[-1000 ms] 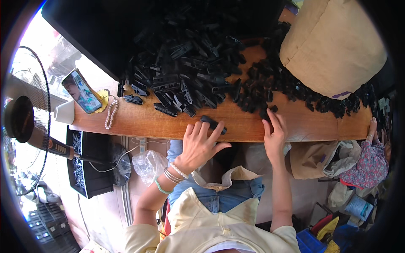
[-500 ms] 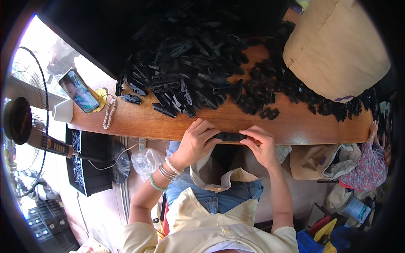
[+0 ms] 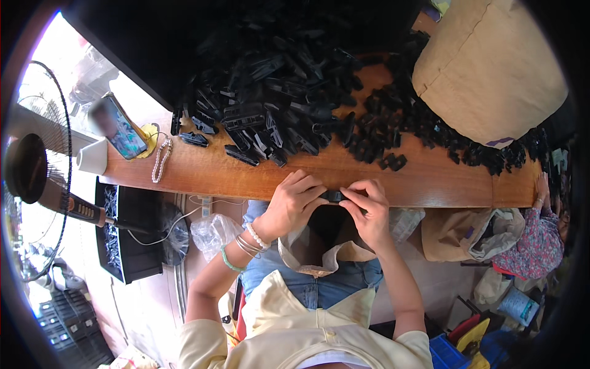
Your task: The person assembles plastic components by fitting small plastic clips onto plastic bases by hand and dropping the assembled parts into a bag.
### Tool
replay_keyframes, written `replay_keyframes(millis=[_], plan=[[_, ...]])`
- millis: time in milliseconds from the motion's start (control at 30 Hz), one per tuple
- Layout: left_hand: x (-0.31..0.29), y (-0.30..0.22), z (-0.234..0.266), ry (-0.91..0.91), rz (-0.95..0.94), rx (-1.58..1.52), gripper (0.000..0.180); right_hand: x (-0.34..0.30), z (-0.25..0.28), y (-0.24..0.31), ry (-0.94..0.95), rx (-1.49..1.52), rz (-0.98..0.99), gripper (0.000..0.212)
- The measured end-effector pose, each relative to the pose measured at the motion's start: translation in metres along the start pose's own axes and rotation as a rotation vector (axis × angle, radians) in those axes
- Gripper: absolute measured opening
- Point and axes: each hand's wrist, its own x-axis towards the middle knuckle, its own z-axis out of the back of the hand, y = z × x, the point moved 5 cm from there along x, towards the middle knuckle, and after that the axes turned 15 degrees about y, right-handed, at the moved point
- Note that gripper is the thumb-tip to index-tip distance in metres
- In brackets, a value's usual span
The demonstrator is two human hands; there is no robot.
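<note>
At the table's front edge, my left hand (image 3: 296, 202) and my right hand (image 3: 367, 212) pinch a small black plastic part (image 3: 334, 196) between them, one at each side. Only its middle shows; the fingertips hide the ends. Past my hands lies a big heap of long black plastic pieces (image 3: 246, 120) that look like clips. To its right, smaller blocky black pieces (image 3: 393, 161) are scattered in another pile.
A tan fabric sack (image 3: 491, 74) stands at the back right on the wooden table (image 3: 233, 181). To the left are a propped phone (image 3: 126, 132), beads (image 3: 161, 161), a white cup (image 3: 92, 158) and a fan (image 3: 27, 169). Another person's hand (image 3: 542, 186) rests at the right end.
My right hand has shifted left, closer to my left hand. Less of the black part shows between my fingers now.
</note>
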Motion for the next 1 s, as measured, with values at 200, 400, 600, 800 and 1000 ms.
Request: replay_keyframes(millis=[200,400,600,800,1000], plan=[[-0.01,0.001,0.021,0.03,-0.032,-0.119,0.025,0.0,0.016,-0.004,0.358,0.298,0.012,0.019],[-0.016,0.024,0.061,-0.051,0.281,0.615,0.035,0.012,0.066,-0.037,-0.155,-0.581,-0.079,0.021],[-0.003,-0.004,0.017,0.056,-0.02,0.483,0.031,0.004,0.053,-0.052,-0.137,-0.266,-0.126,0.026],[0.016,-0.003,0.007,0.047,0.069,0.013,0.03,0.001,0.037,-0.043,-0.26,0.278,-0.227,0.023],[0.004,0.008,0.006,0.006,0.138,-0.055,0.029,-0.001,0.035,-0.048,-0.243,0.722,-0.274,0.03]])
